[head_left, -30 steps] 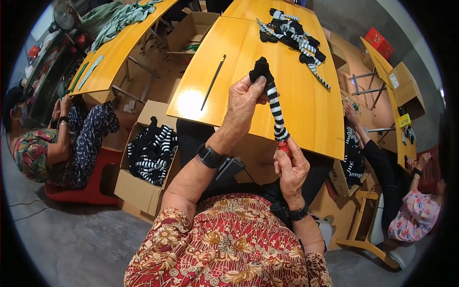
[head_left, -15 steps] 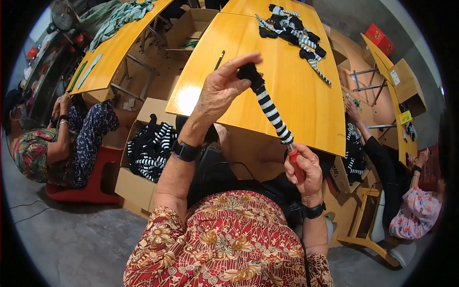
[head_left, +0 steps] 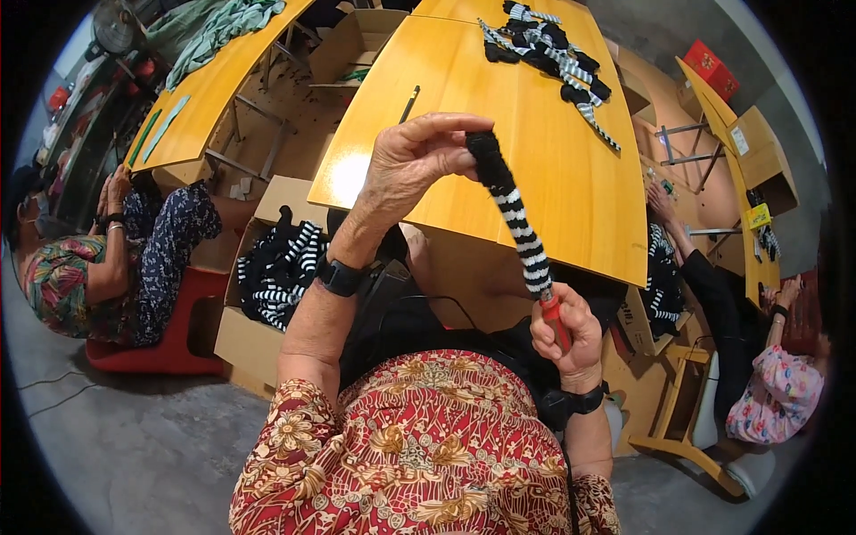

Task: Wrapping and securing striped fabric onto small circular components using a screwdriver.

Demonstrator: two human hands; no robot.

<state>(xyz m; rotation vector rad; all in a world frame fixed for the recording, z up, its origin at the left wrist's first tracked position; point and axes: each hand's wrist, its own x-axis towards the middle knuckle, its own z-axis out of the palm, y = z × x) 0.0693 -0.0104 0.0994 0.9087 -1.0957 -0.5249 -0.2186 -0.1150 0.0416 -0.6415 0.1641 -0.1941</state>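
A narrow black-and-white striped knit tube (head_left: 519, 227) hangs slantwise in front of me, its plain black end uppermost. My left hand (head_left: 401, 169) pinches that black end between thumb and fingers. Lower right, my right hand (head_left: 578, 334) is wrapped round a red-handled tool (head_left: 555, 321) that resembles a screwdriver. The tube's lower striped end meets the tool's metal shaft, just above the handle. How far the shaft reaches inside the knit is hidden.
The yellow table (head_left: 392, 192) bears a pile of striped knit pieces (head_left: 557, 58) and a pencil (head_left: 410, 103). An open carton (head_left: 245, 343) at left holds more. People sit at left and right; a wooden chair (head_left: 664, 419) stands at right.
My left hand has shifted slightly right and down with the black end, its fingers closing more on it. The knit tube now bows a little to the right. The right hand stays nearly in place.
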